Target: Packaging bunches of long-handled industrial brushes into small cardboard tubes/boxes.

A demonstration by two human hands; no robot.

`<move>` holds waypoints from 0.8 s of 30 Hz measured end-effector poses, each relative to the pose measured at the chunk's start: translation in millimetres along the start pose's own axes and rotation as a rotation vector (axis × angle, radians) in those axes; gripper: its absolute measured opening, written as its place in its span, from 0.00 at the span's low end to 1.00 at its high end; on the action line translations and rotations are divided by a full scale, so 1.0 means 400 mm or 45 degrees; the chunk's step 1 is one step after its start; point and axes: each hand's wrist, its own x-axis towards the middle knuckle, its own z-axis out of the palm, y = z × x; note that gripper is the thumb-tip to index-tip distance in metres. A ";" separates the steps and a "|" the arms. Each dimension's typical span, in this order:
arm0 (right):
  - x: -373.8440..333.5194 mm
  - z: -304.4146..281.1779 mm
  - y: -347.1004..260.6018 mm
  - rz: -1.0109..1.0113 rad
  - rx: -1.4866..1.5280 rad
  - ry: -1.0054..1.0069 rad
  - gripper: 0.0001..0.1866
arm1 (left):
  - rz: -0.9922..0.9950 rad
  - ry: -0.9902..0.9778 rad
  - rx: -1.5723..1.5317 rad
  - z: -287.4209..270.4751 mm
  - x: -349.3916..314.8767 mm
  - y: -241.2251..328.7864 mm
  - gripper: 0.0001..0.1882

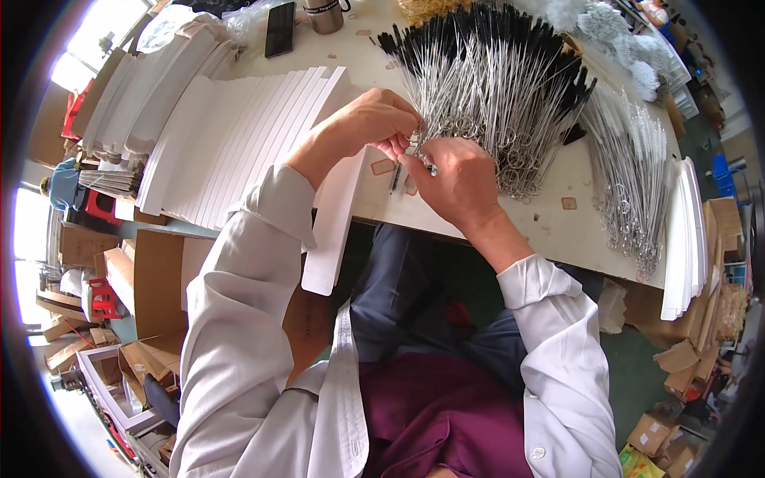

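Note:
Close together at the table's near edge, both my hands are closed with fingertips almost meeting. My left hand (366, 127) pinches at thin metal wire ends beside the pile. Curled around a small bundle of wire, my right hand (462, 179) lets a shiny loop show by its thumb. A small dark spiral bristle (394, 178) sticks out beneath the fingers; which hand has it I cannot tell. Just beyond lies a big heap of wire-handled brushes (486, 88), black bristles pointing away and ring ends toward me. My fingers hide most of what they grip.
Long white boxes (231, 143) stand in a row at the left, one box (331, 231) jutting over the edge. At right lie white-bristled wire brushes (629, 175) and flat white cartons (685, 239). A phone (280, 30) and a steel mug (325, 14) sit at the back.

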 end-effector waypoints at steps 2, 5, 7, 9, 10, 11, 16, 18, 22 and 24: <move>-0.011 0.011 0.002 0.006 0.063 0.011 0.14 | -0.033 0.013 -0.009 -0.005 -0.005 0.009 0.19; -0.020 -0.003 0.005 0.020 0.103 0.029 0.13 | -0.045 -0.008 0.016 -0.015 -0.004 -0.006 0.19; -0.022 -0.032 0.007 0.029 0.076 0.035 0.12 | -0.063 0.007 0.000 -0.026 -0.012 -0.010 0.19; -0.025 -0.060 0.005 0.044 -0.112 0.008 0.12 | -0.079 0.023 -0.016 -0.033 -0.017 -0.015 0.20; -0.029 -0.064 0.007 0.045 -0.117 0.008 0.12 | -0.087 0.008 -0.077 -0.031 -0.011 -0.022 0.18; -0.031 -0.067 0.009 0.048 -0.191 -0.028 0.09 | -0.094 -0.007 -0.137 -0.029 -0.006 -0.028 0.16; -0.013 -0.060 0.017 -0.149 -0.233 0.067 0.09 | -0.083 -0.105 -0.374 -0.002 0.011 -0.040 0.08; -0.011 -0.057 0.028 -0.245 -0.280 -0.074 0.16 | -0.044 -0.090 -0.569 0.001 0.011 -0.041 0.10; -0.011 -0.043 0.062 -0.315 -0.352 -0.175 0.20 | -0.090 -0.194 -0.640 0.007 0.022 -0.021 0.10; 0.004 -0.045 0.067 -0.303 -0.355 -0.238 0.23 | -0.124 -0.170 -0.703 0.017 0.032 -0.021 0.10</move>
